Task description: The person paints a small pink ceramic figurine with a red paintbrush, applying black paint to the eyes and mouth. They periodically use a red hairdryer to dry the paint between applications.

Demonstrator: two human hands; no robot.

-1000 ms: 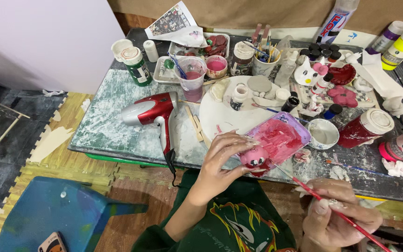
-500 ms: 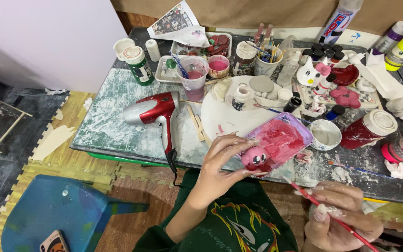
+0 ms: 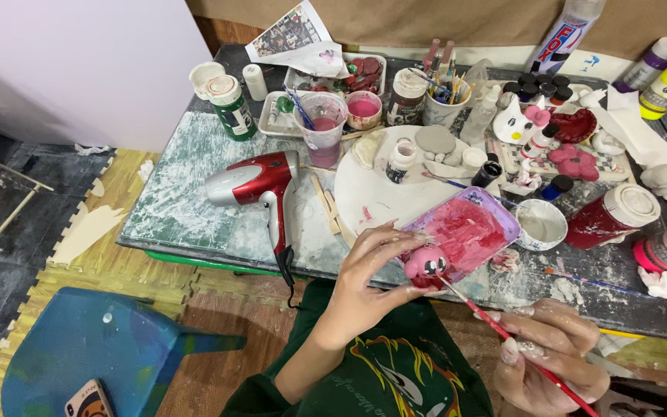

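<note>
Head view: a pink figure under the brush at the table's near edge

Nearest the camera, the right hand (image 3: pixel 546 355) is curled shut around a thin red paintbrush (image 3: pixel 515 340), whose tip meets the small pink figure (image 3: pixel 426 262). The left hand (image 3: pixel 372 270) pinches that figure between its fingertips, just over the near edge of the table (image 3: pixel 187 208). Just behind it lies a clear tray smeared with pink paint (image 3: pixel 468 232), partly on a white round board (image 3: pixel 380 193).

Further back, a red hair dryer (image 3: pixel 260 181) lies on its side, and a cup of pink water (image 3: pixel 322 127) stands among jars and bottles.

The figure looks wet, so the pinching fingers could smudge it. Held off the table's edge, it could also drop if the grip slips.
</note>
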